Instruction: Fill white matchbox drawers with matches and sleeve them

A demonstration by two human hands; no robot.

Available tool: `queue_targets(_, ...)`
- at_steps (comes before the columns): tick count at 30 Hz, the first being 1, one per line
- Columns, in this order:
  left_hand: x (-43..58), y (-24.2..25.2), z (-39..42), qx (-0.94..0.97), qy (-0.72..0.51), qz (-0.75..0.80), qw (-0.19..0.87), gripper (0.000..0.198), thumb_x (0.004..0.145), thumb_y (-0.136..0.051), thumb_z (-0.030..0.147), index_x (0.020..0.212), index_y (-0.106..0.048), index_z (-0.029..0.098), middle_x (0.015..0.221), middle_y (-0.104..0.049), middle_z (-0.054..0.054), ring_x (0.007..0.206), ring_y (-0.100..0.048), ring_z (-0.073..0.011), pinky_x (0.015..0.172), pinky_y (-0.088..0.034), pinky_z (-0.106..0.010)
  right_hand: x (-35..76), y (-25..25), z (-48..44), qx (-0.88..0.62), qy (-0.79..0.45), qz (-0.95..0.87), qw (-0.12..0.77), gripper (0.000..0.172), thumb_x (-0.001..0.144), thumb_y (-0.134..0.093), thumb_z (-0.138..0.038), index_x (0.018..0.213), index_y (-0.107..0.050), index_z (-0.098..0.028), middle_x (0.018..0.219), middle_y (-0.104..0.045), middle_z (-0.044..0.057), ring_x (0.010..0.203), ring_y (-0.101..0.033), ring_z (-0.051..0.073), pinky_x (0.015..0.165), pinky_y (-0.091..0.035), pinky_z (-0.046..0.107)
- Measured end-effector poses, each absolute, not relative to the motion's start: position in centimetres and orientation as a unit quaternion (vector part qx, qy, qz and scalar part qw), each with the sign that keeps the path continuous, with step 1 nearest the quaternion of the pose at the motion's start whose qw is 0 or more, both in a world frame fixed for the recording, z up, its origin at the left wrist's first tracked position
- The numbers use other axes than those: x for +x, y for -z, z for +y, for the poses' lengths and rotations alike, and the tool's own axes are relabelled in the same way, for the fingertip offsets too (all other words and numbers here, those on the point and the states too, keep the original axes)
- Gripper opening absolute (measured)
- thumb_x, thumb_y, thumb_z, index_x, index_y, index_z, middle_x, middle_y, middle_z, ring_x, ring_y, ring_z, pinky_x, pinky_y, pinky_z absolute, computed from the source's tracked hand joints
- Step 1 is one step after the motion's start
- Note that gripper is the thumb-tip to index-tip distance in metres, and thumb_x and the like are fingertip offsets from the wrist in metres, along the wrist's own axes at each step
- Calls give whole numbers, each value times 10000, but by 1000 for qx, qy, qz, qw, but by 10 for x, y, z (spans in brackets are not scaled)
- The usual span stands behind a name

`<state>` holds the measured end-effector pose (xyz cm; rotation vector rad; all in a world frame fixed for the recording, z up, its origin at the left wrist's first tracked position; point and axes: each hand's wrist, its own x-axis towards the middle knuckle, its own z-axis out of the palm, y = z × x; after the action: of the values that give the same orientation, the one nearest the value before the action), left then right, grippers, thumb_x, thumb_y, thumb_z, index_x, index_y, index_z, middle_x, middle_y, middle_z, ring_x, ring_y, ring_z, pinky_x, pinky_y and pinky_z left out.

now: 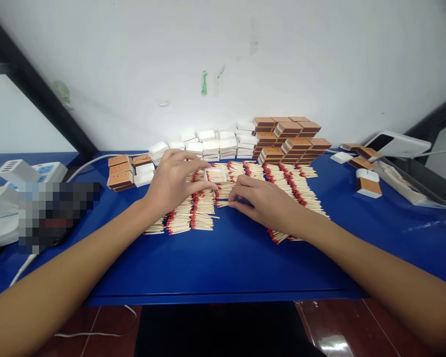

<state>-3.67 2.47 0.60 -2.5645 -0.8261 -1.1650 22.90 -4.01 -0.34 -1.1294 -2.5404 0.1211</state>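
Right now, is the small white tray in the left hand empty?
Not empty: matches show inside the white tray, their pale sticks visible through its open top. Whether it is full, I cannot tell.

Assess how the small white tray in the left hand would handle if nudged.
The white tray looks thin-walled, so it is probably light and might bend if squeezed hard. With its open top, the matches inside could spill if it tips.
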Motion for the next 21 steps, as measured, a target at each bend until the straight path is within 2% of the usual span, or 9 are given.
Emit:
queue_targets(16, -37, -6, 25, -869, 391, -288, 97, 447, 798, -902, 563, 1088, -779, 246, 1077, -799, -73, 1021, -728, -249, 988, -494, -438, 235, -6, -43, -413, -72, -896, 148, 143, 1073, -549, -241, 983, -653, -201, 1046, -644, 75, 861, -637, 210, 743, -480, 338)
queue_targets(21, -37, -5, 25, -872, 389, -280, 100, 448, 797, -905, 551, 1096, -779, 243, 1068, -799, -74, 1024, -730, -255, 994, -496, -449, 232, -6, -44, -413, -93, -893, 150, 133, 1075, -582, -301, 1016, -654, -206, 1062, -642, 63, 869, -626, 206, 749, -474, 336)
